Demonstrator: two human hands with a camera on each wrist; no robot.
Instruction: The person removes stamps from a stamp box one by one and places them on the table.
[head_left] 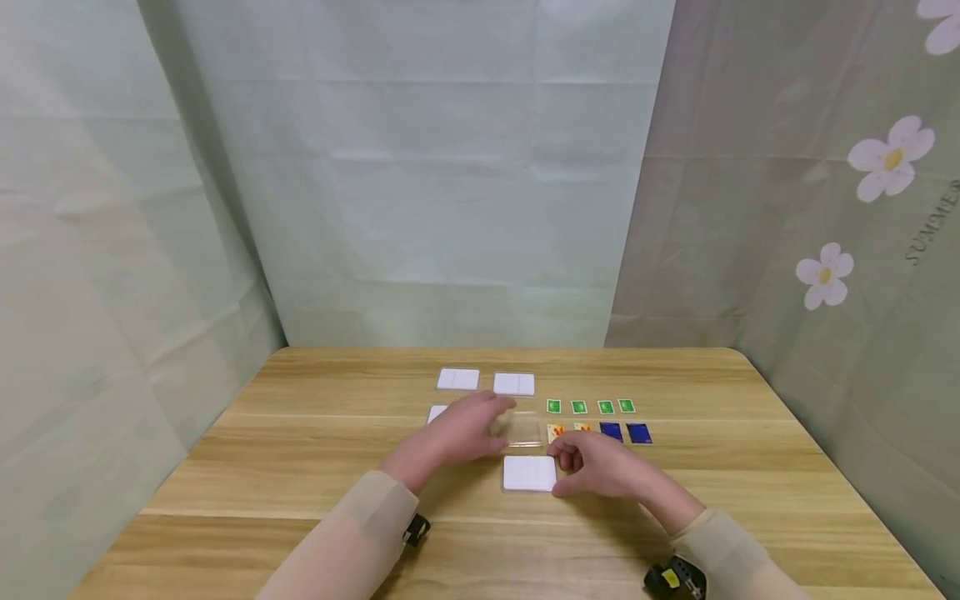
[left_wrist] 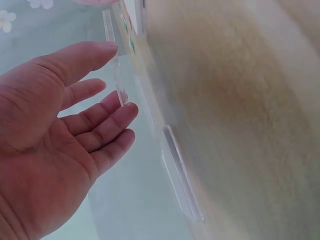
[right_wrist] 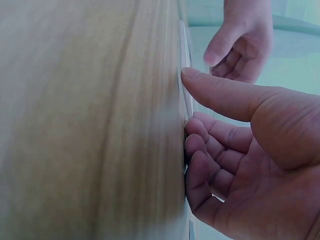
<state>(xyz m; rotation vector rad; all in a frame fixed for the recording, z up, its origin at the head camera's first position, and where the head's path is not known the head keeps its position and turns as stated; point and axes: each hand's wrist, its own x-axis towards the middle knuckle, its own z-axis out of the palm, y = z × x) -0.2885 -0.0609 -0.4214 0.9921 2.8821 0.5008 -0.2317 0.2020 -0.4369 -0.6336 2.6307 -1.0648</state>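
In the head view, my left hand pinches a clear plastic lid by its left side, thumb at the near edge and fingers at the far edge. Seen edge-on in the left wrist view, the lid is raised off the table. Close in front of it lies a flat case with white cards. My right hand holds this case by its right end, thumb near the front corner, the other fingers curled. The right wrist view shows the thumb against the case's edge.
Two similar white-card cases lie farther back; another white case is partly behind my left hand. To the right are several small green cards, two orange cards and two dark blue cards. Curtains surround the wooden table.
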